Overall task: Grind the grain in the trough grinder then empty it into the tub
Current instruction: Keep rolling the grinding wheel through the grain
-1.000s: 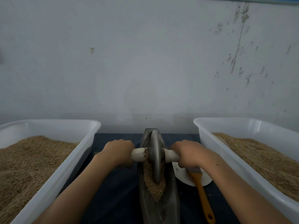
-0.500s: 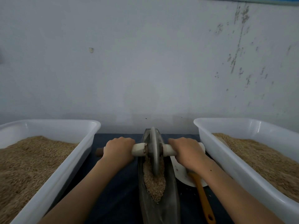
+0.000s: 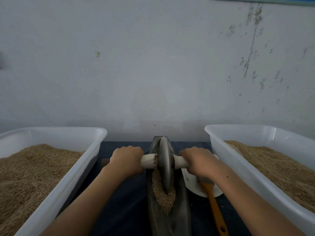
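Two white tubs sit on the bench, the left tub (image 3: 56, 176) and the right tub (image 3: 255, 171), both holding grain. Between them lies one trough grinder (image 3: 168, 217) with one wheel (image 3: 165, 165) standing in its grain (image 3: 162, 196). The left hand (image 3: 126, 161) and right hand (image 3: 198, 161) each clench the wheel's axle. One orange-handled brush (image 3: 215, 208) rests on one white plate (image 3: 192, 184). Since a second ago, the wheel has rolled toward the trough's far end.

The trough grinder (image 3: 168, 217) lies in the middle of the table (image 3: 122, 201), running away toward the wall (image 3: 153, 65). Its wheel (image 3: 165, 166) stands in the grain (image 3: 162, 196) inside it. One tub (image 3: 51, 198) sits to its left, another tub (image 3: 252, 169) to its right. A plate (image 3: 192, 186) with a brush (image 3: 215, 210) on it lies between the grinder and the right tub.
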`<state>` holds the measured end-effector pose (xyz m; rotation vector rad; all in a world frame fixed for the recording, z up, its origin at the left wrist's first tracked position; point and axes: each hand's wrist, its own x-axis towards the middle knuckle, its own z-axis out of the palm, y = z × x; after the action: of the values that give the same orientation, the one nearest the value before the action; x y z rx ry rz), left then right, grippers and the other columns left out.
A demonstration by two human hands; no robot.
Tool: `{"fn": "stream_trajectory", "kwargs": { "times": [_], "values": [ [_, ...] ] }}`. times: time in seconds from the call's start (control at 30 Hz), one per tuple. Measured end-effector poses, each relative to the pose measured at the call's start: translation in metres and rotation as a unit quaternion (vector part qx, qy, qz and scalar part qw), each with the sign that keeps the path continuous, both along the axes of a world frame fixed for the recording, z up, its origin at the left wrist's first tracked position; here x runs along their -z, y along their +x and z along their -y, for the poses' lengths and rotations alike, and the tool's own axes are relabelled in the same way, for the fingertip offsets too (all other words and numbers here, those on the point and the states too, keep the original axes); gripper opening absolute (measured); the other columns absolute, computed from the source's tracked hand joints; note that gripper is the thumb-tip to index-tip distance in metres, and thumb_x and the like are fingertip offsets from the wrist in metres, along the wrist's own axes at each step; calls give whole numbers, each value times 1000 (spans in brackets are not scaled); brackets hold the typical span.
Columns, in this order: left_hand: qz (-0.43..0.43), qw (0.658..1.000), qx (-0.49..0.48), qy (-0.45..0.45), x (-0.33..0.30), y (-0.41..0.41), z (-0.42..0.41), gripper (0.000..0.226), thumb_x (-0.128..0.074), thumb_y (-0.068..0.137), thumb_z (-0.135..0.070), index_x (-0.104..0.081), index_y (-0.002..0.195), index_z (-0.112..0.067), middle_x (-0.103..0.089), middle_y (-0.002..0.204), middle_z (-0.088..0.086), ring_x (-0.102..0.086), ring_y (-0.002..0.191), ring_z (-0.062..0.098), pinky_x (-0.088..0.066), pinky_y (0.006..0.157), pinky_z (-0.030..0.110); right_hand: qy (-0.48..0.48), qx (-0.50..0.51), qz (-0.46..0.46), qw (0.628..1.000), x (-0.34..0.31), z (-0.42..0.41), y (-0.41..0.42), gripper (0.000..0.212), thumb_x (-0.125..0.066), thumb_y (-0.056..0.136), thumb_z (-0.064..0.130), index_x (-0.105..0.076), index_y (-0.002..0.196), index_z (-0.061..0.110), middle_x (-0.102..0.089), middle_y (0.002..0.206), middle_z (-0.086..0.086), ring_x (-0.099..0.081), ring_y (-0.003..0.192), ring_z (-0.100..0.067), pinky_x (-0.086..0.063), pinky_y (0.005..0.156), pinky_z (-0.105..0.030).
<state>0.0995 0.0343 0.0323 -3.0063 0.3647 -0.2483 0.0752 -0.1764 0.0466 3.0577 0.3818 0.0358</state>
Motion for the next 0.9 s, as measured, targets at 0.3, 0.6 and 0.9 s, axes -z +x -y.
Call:
{"fn": "stream_trajectory", "kwargs": {
  "times": [0.3, 0.6, 0.9],
  "values": [
    [20, 1000, -10, -9, 3, 0, 2, 33, -62, 83, -36, -57, 112, -20, -63, 102, -1, -59, 92, 17, -38, 71, 28, 7, -4, 57, 998, 5, 1, 1, 26, -54, 90, 10, -54, 112, 23, -63, 109, -2, -60, 97, -21, -45, 81, -32],
    [-50, 999, -18, 7, -2, 0, 2, 44, -68, 77, -39, -57, 116, -20, -60, 97, -1, -55, 85, 17, -38, 70, 30, -7, -11, -22, 1000, 0, 3, 2, 33, -58, 85, 11, -59, 117, 21, -63, 104, -3, -59, 90, -18, -43, 71, -29],
    [101, 995, -1, 0, 7, 3, 5, 23, -56, 86, -33, -56, 107, -23, -62, 100, -1, -60, 92, 20, -36, 69, 30, 37, -1, 132, 991, 18, 2, 5, 22, -51, 89, 12, -52, 108, 24, -64, 104, -1, -60, 96, -23, -42, 75, -33]
  ]
}}
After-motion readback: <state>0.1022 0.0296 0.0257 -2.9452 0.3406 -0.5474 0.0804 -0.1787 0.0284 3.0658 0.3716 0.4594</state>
